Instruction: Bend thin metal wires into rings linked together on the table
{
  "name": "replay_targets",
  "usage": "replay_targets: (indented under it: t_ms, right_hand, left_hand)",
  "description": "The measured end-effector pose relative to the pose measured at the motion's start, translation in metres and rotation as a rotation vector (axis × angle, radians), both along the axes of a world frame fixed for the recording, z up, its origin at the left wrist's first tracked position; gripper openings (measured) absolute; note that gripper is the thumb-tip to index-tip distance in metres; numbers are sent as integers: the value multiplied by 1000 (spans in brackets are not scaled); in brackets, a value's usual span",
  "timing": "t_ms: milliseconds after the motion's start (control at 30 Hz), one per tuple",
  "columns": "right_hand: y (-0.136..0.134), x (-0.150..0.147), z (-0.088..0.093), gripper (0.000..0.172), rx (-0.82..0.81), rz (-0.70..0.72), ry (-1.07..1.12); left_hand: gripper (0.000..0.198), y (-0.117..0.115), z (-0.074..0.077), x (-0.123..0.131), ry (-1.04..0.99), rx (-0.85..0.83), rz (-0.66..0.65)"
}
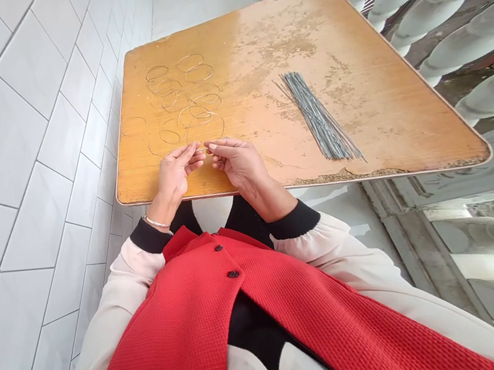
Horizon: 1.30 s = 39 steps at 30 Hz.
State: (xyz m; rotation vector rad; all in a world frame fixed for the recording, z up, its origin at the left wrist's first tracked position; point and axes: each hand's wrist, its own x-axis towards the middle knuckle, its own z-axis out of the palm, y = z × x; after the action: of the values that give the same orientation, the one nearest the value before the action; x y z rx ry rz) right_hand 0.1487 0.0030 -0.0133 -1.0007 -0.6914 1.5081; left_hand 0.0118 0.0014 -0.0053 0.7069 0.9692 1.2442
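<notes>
My left hand (178,168) and my right hand (237,156) meet above the table's near edge, fingertips only a small gap apart. Both pinch a thin wire ring (202,149), its ends held between thumbs and forefingers. The loop of it seems to rise just beyond my fingers. Past my hands, several thin wire rings (157,67) lie loosely, some overlapping. Over to the right rests a bundle of straight grey wires (324,117), with a few strands sticking out at its upper left.
The wooden table (262,163) has a worn, peeling surface and rounded corners. A white tiled wall (12,130) runs along the left. White balusters (466,47) line the right side, close to the table's edge.
</notes>
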Motion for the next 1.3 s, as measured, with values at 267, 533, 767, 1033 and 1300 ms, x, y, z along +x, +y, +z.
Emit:
replay_targets:
  t_ms: [267, 533, 767, 1033, 1300]
  right_hand:
    - [3, 6, -2, 7, 7, 44, 3]
    - [1, 10, 2, 9, -20, 67, -29]
    - [9, 28, 3, 21, 104, 2, -244]
    - [19, 20, 12, 27, 182, 60, -343]
    - [13, 17, 11, 13, 143, 30, -237]
  left_hand:
    - [18, -1, 1, -5, 48, -10, -8]
    - [19, -1, 4, -13, 104, -5, -36]
    - [21, 3, 7, -32, 184, -10, -78]
    - [24, -3, 11, -31, 249, 3, -194]
    - [18, -1, 2, -25, 234, 60, -98]
